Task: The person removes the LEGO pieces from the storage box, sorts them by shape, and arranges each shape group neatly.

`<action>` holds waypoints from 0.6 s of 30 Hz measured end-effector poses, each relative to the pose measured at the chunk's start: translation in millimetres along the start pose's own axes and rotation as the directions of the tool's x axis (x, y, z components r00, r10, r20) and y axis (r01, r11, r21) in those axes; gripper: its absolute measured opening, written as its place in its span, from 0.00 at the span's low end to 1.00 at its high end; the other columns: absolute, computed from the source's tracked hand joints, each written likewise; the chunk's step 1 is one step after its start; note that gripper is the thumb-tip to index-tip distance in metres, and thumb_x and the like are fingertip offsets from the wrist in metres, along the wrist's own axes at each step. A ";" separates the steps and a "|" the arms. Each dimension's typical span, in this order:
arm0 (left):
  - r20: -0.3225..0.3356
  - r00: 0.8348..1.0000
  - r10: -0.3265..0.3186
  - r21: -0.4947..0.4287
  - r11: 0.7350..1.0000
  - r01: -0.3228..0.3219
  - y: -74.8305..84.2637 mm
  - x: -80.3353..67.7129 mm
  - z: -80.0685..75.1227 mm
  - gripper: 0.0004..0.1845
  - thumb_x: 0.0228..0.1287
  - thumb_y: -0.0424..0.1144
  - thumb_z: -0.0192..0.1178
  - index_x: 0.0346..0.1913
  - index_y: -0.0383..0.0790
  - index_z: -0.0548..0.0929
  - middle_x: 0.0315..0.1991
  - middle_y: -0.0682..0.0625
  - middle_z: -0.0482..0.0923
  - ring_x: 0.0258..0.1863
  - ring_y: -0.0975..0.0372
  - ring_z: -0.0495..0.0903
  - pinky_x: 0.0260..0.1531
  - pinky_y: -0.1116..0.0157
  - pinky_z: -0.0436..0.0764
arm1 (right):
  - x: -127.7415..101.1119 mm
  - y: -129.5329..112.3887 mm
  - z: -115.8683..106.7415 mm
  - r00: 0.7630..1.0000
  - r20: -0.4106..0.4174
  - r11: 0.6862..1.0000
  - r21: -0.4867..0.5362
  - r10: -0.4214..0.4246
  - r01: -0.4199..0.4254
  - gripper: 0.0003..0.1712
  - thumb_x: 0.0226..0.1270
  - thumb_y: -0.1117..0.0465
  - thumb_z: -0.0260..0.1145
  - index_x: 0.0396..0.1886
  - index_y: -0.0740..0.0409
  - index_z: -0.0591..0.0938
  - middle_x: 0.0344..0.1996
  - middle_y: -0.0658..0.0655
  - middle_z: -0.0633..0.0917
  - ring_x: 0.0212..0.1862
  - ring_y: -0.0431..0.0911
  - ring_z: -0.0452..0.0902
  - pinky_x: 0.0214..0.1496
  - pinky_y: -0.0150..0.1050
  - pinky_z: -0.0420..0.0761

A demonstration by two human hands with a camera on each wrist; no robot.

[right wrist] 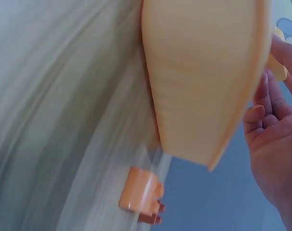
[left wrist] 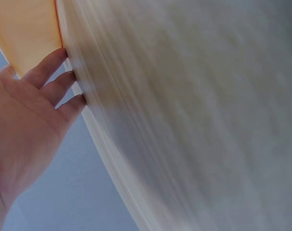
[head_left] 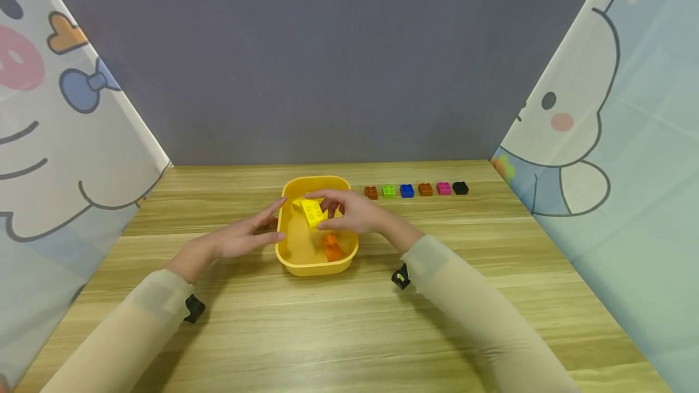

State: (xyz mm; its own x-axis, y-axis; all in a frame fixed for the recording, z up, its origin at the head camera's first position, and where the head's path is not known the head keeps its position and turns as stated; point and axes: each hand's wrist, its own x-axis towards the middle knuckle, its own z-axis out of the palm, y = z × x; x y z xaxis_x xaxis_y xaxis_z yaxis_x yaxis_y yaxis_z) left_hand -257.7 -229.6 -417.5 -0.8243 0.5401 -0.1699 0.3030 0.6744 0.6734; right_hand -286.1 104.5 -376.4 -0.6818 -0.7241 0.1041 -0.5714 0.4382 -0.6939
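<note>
A yellow bin [head_left: 317, 270] stands on the wooden table. Above its inside, my right hand [head_left: 357, 211] pinches a yellow toy brick [head_left: 314, 214] between thumb and fingers, studs showing. The right wrist view shows only part of this yellow brick [right wrist: 278, 70] past the bin's rim. My left hand [head_left: 240, 239] is at the bin's left side, fingers extended; in the left wrist view its fingertips touch or nearly touch the bin wall [left wrist: 33, 33]. An orange brick [head_left: 332, 250] lies in the bin, near the front right. Another yellow piece [head_left: 297, 203] is partly hidden behind the held brick.
Right of the bin runs a row of small bricks: a brown-orange one [head_left: 371, 192], a green one [head_left: 388, 191], a blue one [head_left: 406, 190], an orange-brown one [head_left: 425, 189], a pink one [head_left: 444, 188] and a black one [head_left: 460, 188]. A grey panel [head_left: 327, 65] rises behind the table.
</note>
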 end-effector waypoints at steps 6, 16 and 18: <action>0.000 1.000 0.003 0.016 1.000 -0.003 0.8 0.2 -0.3 0.48 0.84 0.64 0.55 0.91 0.67 0.37 0.83 0.29 0.65 0.82 0.35 0.67 0.79 0.29 0.64 | -16.3 7.9 -16.4 0.998 -0.065 1.000 0.009 -0.008 0.009 0.37 0.74 0.54 0.78 0.80 0.44 0.77 0.50 0.51 0.86 0.46 0.44 0.83 0.44 0.39 0.84; -0.002 1.000 0.003 0.035 0.999 -0.003 0.9 0.1 -0.4 0.48 0.83 0.65 0.55 0.91 0.66 0.37 0.83 0.29 0.65 0.82 0.35 0.66 0.79 0.29 0.63 | -53.2 24.3 -43.8 0.988 -0.147 0.999 0.033 0.045 -0.041 0.38 0.73 0.59 0.79 0.80 0.48 0.77 0.47 0.55 0.87 0.43 0.48 0.80 0.38 0.37 0.77; 0.001 1.000 0.005 0.029 1.000 -0.005 1.0 -0.2 -0.4 0.48 0.84 0.64 0.55 0.91 0.66 0.37 0.83 0.29 0.64 0.83 0.35 0.66 0.79 0.29 0.64 | -60.4 30.6 -48.1 0.983 -0.176 0.999 0.018 0.043 -0.041 0.38 0.73 0.59 0.79 0.79 0.49 0.78 0.47 0.56 0.87 0.43 0.49 0.80 0.39 0.37 0.77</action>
State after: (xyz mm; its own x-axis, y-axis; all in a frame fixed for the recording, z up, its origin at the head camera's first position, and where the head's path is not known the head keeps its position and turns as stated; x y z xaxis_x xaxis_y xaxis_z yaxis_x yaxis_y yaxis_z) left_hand -257.4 -229.2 -416.4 -0.8221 0.5443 -0.1672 0.3213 0.6859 0.6529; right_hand -284.4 187.2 -369.6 -0.7755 -0.5995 0.1978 -0.5350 0.4577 -0.7102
